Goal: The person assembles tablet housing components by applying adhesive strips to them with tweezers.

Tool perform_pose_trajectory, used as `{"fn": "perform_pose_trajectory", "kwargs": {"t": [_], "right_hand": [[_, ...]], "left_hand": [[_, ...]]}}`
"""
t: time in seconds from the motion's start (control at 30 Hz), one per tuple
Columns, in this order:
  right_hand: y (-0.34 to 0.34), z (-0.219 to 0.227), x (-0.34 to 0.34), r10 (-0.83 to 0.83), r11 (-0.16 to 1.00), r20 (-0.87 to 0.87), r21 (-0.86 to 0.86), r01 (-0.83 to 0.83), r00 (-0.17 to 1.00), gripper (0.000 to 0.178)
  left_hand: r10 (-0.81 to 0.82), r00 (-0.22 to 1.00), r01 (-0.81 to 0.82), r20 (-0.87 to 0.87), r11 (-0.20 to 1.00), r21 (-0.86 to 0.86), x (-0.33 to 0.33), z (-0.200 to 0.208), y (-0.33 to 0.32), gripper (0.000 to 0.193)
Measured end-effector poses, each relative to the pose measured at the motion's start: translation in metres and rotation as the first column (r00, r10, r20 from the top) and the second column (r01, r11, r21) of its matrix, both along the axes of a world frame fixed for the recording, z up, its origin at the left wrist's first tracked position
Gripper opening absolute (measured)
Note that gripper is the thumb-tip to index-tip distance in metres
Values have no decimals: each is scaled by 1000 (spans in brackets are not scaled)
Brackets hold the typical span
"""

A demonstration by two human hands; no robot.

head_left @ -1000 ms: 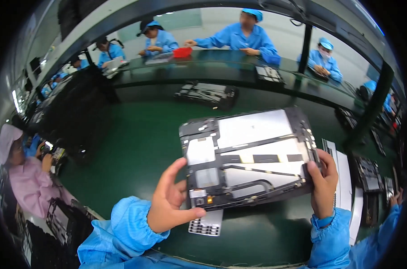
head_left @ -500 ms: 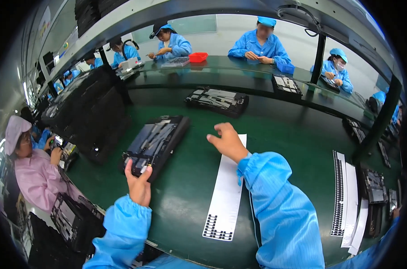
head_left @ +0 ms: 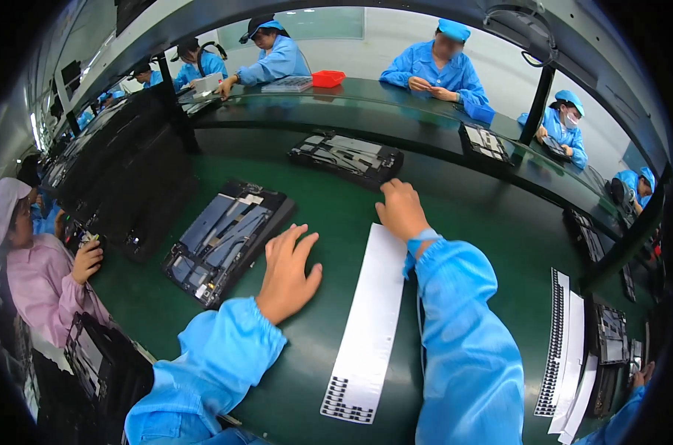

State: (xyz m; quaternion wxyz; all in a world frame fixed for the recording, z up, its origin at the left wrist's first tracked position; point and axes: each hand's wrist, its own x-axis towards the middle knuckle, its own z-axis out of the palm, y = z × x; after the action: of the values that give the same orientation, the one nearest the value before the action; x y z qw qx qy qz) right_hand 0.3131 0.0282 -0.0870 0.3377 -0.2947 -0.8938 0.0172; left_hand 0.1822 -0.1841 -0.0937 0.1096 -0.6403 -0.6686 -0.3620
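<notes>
On the bench in front of me lies a black tray-like case (head_left: 277, 215) holding an opened electronic device (head_left: 219, 230) with grey and dark inner parts exposed. Just right of it my left hand (head_left: 288, 271) hovers, fingers spread, holding nothing. Farther back, a similar opened device (head_left: 345, 156) sits in black casing. My right hand (head_left: 405, 211) reaches to that casing's near right corner, its fingertips at or close to the edge; contact is hard to make out. Beneath and beside the right wrist runs a long white strip (head_left: 365, 319) with small black pieces at its near end.
Tall stacked black trays (head_left: 121, 170) stand at left. More white strips (head_left: 566, 348) and opened devices (head_left: 611, 334) lie at right. A raised shelf (head_left: 277, 115) crosses behind, with a metal frame post (head_left: 548, 96). Co-workers sit opposite; one in pink (head_left: 43, 274) sits left.
My left hand has let go of the nearer device and moved right, fingers spreading. My right hand has reached forward to the far device's corner. The view has shifted slightly.
</notes>
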Motion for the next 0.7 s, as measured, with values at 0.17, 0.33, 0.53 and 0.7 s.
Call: {"fn": "perform_pose_trajectory", "kwargs": {"t": [0.17,0.33,0.53,0.7], "right_hand": [[46,-18,-64,-55,950,-26,307,60,998,29],[60,-29,-75,-126,981,249,173,83,960,40],[32,-18,-27,-12,1000,209,-11,15,978,43],[22,-19,21,52,998,140,-48,-46,989,37]], "left_hand": [[60,988,-63,142,998,14,-58,-17,55,45],[107,993,-113,48,981,160,-98,-31,100,45],[-8,984,-41,178,963,267,-104,-19,151,45],[369,900,-387,230,922,33,-117,-28,183,64]]}}
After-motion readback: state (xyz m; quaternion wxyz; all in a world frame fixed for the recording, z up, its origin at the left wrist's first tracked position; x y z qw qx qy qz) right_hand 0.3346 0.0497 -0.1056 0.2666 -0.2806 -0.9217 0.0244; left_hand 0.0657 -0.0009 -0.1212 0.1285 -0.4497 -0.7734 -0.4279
